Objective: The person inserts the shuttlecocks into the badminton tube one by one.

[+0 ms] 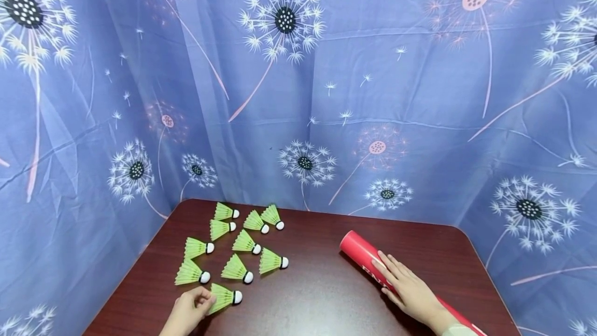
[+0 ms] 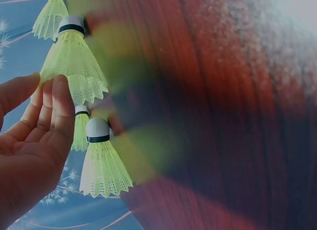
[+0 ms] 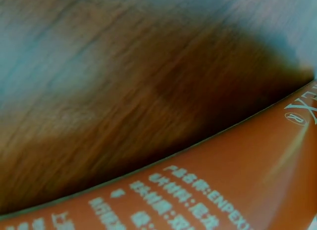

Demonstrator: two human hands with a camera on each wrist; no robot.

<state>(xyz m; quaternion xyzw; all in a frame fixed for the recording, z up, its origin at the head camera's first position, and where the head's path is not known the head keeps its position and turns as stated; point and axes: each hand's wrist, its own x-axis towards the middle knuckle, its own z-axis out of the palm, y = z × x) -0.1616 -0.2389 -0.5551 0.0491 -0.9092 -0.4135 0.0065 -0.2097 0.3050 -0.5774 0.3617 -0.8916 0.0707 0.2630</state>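
Observation:
My left hand is at the table's near left, its thumb and fingertips pinching the skirt rim of a yellow-green shuttlecock. In the left wrist view this shuttlecock has its white cork end pointing away from the fingers. My right hand rests on a long red shuttlecock tube, fingers extended across it. The tube lies at a slant on the right side, with white lettering. Only the tube's printed side and the wood show in the right wrist view; the hand is out of that picture.
Several more shuttlecocks lie on their sides at the left of the dark brown table, including one just beyond my left hand and one near the back edge. A blue dandelion-print curtain encloses the table's back and sides.

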